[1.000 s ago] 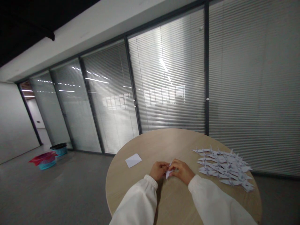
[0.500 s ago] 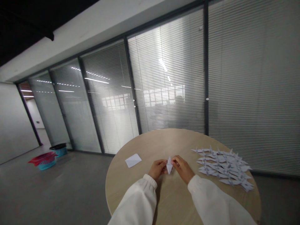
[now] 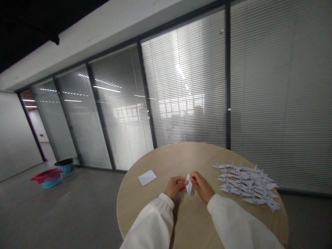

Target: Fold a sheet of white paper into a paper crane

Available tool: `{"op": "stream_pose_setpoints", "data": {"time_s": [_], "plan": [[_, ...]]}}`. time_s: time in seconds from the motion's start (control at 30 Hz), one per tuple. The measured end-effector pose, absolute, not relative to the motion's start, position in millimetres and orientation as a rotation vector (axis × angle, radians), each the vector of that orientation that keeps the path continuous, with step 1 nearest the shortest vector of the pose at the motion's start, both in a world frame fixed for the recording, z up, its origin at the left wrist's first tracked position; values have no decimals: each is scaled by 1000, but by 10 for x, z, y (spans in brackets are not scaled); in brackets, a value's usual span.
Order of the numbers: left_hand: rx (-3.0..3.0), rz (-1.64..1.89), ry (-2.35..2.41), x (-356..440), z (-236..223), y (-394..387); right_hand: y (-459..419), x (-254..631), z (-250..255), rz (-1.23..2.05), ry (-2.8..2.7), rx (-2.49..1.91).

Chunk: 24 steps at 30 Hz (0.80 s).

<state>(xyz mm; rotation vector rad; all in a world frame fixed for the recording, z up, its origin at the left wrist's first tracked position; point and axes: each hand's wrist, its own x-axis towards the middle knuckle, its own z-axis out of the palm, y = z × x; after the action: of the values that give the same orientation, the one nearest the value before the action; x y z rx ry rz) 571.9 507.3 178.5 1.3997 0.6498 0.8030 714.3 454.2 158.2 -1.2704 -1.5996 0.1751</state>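
Origami paper (image 3: pixel 189 184), white and folded into a narrow pointed shape, stands nearly upright between the person's hands, near the middle of the round wooden table (image 3: pixel 186 155). The left hand (image 3: pixel 175 187) and right hand (image 3: pixel 202 187) pinch it from either side, though the exact finger grip is hard to make out from here. A folded white sheet (image 3: pixel 147 177) lies left of the hands; paper cranes (image 3: pixel 245 183) crowd toward the table's right edge.

"What sort of place was it?"

"An office, by the look of it."

"What showed that?"

"A long run of glass partitions (image 3: pixel 121 103) with slatted blinds (image 3: pixel 280 86) in dark metal frames, a round worktop (image 3: pixel 158 160), a plain grey floor (image 3: pixel 77 197), and a pair of tubs (image 3: pixel 48 181) standing near the glass."
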Motion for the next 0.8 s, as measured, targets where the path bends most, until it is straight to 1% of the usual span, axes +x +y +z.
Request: {"op": "stream_pose_setpoints", "data": {"time_s": [0.33, 0.53, 0.8], "plan": [[1448, 1033, 697, 5715, 1772, 5147, 4533, 7134, 1578, 508, -1495, -1264], [1612, 1030, 706, 5702, 1754, 5168, 4502, 7123, 1624, 509, -1534, -1187], [1764, 1079, 699, 5709, 1773, 5131, 4497, 7147, 1639, 486, -1520, -1230]]}}
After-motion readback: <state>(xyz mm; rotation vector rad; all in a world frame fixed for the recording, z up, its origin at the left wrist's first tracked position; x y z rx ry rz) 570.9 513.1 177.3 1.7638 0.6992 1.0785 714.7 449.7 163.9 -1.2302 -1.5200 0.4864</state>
